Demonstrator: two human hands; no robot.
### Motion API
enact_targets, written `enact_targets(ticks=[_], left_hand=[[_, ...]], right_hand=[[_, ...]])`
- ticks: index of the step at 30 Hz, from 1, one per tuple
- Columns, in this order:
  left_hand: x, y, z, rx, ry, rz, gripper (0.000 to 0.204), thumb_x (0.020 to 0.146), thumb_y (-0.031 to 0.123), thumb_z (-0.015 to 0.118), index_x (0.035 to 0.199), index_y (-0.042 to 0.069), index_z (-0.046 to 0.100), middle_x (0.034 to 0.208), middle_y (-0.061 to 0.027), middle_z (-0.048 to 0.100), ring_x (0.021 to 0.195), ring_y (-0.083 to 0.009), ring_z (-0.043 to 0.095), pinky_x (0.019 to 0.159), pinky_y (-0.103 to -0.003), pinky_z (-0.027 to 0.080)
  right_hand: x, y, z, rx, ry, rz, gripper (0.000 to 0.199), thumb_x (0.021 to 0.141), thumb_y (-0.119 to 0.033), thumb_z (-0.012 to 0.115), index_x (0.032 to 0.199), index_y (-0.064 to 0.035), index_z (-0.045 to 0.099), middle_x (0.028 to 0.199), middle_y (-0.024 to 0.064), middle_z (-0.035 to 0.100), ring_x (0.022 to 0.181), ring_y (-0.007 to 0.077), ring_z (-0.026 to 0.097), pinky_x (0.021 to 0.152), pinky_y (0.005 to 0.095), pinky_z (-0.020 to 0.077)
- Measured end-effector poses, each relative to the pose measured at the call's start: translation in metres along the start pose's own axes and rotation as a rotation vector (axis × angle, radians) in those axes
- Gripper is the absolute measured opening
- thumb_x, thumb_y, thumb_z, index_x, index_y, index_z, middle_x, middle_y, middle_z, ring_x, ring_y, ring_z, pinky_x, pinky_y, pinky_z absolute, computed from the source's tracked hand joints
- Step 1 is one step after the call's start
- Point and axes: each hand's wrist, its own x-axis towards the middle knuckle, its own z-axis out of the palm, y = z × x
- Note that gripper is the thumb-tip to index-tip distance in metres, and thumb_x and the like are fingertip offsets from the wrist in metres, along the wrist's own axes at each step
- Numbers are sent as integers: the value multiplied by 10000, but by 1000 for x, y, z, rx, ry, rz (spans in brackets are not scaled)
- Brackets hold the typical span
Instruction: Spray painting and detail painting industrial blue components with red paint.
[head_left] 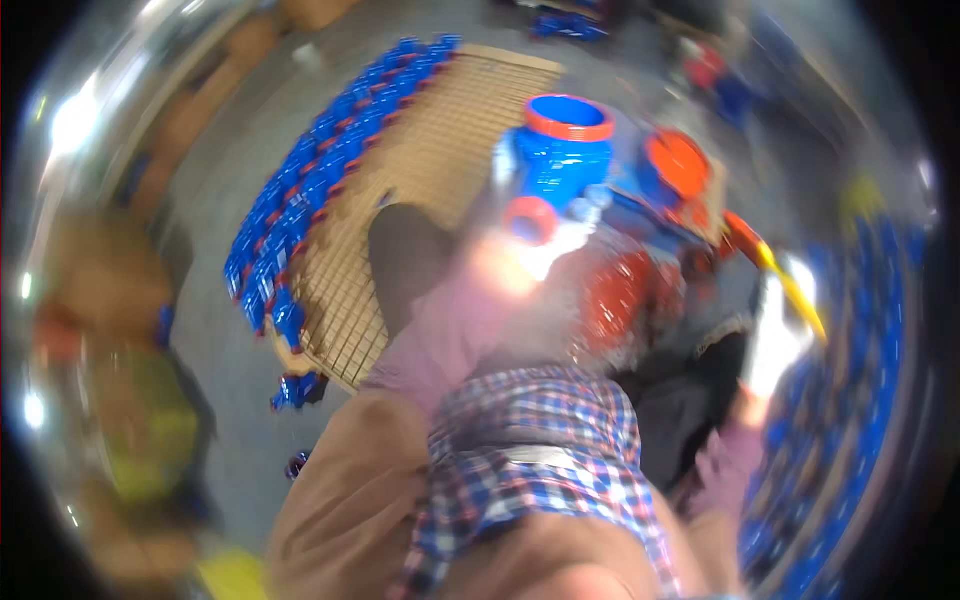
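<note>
My left hand [545, 250], in a white glove, grips a blue pipe fitting [567, 170] with a wide, red-rimmed opening facing up. A smaller reddish port on the fitting's near side faces me. The fingers wrap its lower part and are partly hidden. My right hand [778, 335], also gloved in white, is closed around a long yellow tool with an orange-red end [785, 278]; motion blur hides its exact kind. Just right of the fitting sits a blue part with an orange-red round face [678, 165]. Below the fitting lie red pieces in clear plastic [618, 300].
A tan slatted pallet or board [420, 160] lies at the left, with rows of blue red-ended fittings [310, 180] along its far-left side. More blue parts [850, 400] fill the right edge. A blurred person in yellow [145, 420] is at far left.
</note>
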Motion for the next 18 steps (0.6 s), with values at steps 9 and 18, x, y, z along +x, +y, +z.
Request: enact_targets(ticks=[9,18], left_hand=[[-148,108,14,233,-260,663,864,887,788,560,1378,77,567,1241,-200,670,888,-389,738,640,-407,675],[-318,166,-137,709,850,1003,580,894,197,804,1404,87,550,1200,-78,692,956,-228,726,809,-384,634]], right_hand=[[27,-27,32,-79,-201,-184,226,1046,-85,631,1254,-1,657,990,73,660,735,94,590,673,259,515],[53,-24,51,-498,-294,-220,272,1045,-104,645,1279,33,666,1236,103,709,1066,168,646,991,299,502]])
